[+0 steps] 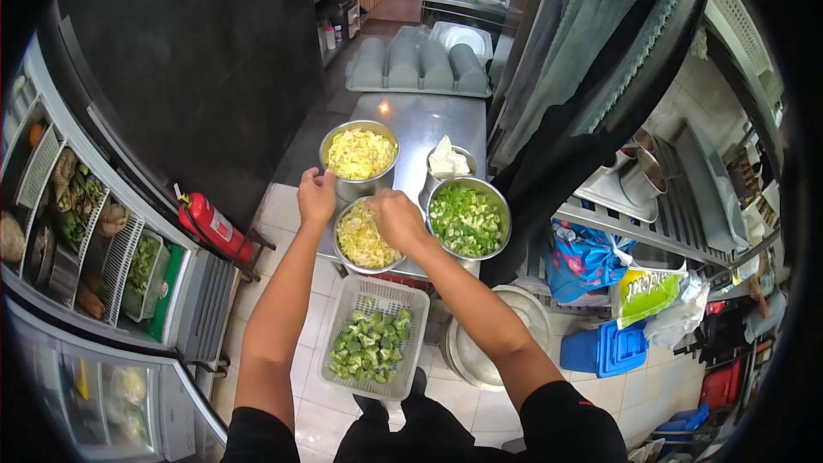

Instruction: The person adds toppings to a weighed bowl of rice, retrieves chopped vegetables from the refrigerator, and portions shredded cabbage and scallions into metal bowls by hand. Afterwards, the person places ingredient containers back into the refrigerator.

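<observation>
My left hand [317, 197] has its fingers curled at the left rim of a steel bowl [357, 187] filled with pale yellow chopped vegetable, which looks like cabbage [362, 153]. Just in front sits a second steel bowl [340, 250] of similar shredded vegetable [364, 242]. Over that bowl's back right part, my right hand [397, 221] is closed, fingertips pointing left; what they hold is hidden. To its right stands a steel bowl [506, 236] of chopped green onion [465, 216]. Behind that, a smaller steel container [467, 163] holds something white [447, 159], like a crumpled cloth or bag.
A white plastic basket [417, 343] of broccoli [369, 347] is below the table's near edge. Grey moulded trays [417, 64] lie at the steel table's [463, 120] far end. A lidded pot [506, 356] stands right, a fire extinguisher [214, 227] left. Dark cloth [549, 154] hangs close on the right.
</observation>
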Motion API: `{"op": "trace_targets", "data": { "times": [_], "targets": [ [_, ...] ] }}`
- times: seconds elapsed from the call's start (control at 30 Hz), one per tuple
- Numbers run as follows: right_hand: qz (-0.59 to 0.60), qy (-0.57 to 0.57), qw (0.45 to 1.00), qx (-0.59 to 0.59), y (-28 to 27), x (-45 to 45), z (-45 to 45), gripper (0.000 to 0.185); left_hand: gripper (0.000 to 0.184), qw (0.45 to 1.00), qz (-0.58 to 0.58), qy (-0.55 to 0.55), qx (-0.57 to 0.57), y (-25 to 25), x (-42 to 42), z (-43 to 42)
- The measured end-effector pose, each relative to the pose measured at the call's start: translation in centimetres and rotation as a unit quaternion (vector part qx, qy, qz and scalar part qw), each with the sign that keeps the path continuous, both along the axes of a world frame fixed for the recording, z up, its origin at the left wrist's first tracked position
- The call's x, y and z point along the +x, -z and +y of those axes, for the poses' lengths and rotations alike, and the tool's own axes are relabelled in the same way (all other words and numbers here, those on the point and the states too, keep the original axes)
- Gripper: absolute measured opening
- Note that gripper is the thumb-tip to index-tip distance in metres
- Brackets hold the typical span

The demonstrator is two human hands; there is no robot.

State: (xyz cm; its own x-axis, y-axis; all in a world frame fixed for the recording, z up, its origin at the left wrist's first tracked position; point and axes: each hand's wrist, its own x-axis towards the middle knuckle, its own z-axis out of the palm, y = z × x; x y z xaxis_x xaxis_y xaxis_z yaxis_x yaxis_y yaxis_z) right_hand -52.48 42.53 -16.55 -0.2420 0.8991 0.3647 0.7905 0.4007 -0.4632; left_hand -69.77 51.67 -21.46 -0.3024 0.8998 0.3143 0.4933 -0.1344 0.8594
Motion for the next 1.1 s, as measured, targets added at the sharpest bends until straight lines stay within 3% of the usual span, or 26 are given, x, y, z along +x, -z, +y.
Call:
{"op": "trace_targets", "data": {
  "times": [0.03,0.1,0.13,0.2,0.3,0.37,0.43,0.5,0.57,0.63,0.7,0.77,0.83,0.97,1.1],
  "targets": [
    [0.002,-0.001,1.000,0.003,-0.5,-0.1,-0.3,0.026,0.042,1.000,0.002,-0.001,0.003,-0.1,0.1,1.2],
    [0.056,0.002,0.998,-0.007,-0.9,-0.3,-0.5,0.021,0.041,0.984,-0.036,0.018,-0.176,-0.2,0.2,3.2],
    [0.084,-0.015,0.996,0.013,-0.5,-0.4,-0.5,0.019,0.041,0.984,-0.036,0.019,-0.173,-0.2,0.4,3.9],
    [0.100,-0.007,0.995,0.031,0.3,-0.5,-0.3,0.018,0.037,0.941,-0.244,0.015,-0.235,0.1,0.9,5.0],
    [0.093,-0.012,0.993,0.066,-0.7,0.2,-0.6,0.015,0.033,0.970,-0.146,0.044,-0.190,1.9,-0.9,6.8],
    [0.087,0.007,0.995,0.038,-0.6,0.4,-0.7,0.014,0.030,0.967,-0.172,0.020,-0.185,-1.2,-1.3,5.3],
    [0.113,0.032,0.993,0.000,0.4,0.4,-0.7,0.017,0.028,0.982,-0.110,0.004,-0.153,-1.9,-3.2,5.3],
    [0.145,0.024,0.972,0.185,-1.1,0.0,-1.8,0.024,0.025,0.987,-0.102,-0.012,-0.120,-4.6,-4.4,4.1],
    [0.150,0.035,0.971,0.182,-2.0,0.9,-2.8,0.026,0.022,0.993,-0.100,0.003,-0.070,-6.6,-5.9,3.6],
    [0.311,0.031,0.948,0.065,-2.4,2.5,-4.4,0.025,0.019,0.992,-0.116,0.036,-0.044,-9.3,-6.4,1.9],
    [0.355,0.093,0.927,0.073,-2.2,5.0,-6.9,0.017,0.017,0.991,-0.109,0.047,-0.055,-12.0,-5.8,0.1],
    [0.408,0.154,0.892,0.121,-1.3,8.0,-9.6,0.011,0.018,0.978,-0.147,0.130,-0.067,-13.3,-4.9,-1.5],
    [0.523,0.188,0.829,0.066,0.0,11.3,-12.2,0.010,0.019,0.962,-0.186,0.179,-0.086,-14.6,-2.4,-3.7],
    [0.515,0.290,0.807,0.009,2.1,15.8,-15.4,0.012,0.021,0.938,-0.194,0.255,-0.131,-14.3,3.2,-6.2],
    [0.542,0.290,0.788,-0.030,2.3,16.8,-15.8,0.026,0.024,0.943,-0.111,0.283,-0.133,-13.2,8.4,-8.1]
  ]
}}
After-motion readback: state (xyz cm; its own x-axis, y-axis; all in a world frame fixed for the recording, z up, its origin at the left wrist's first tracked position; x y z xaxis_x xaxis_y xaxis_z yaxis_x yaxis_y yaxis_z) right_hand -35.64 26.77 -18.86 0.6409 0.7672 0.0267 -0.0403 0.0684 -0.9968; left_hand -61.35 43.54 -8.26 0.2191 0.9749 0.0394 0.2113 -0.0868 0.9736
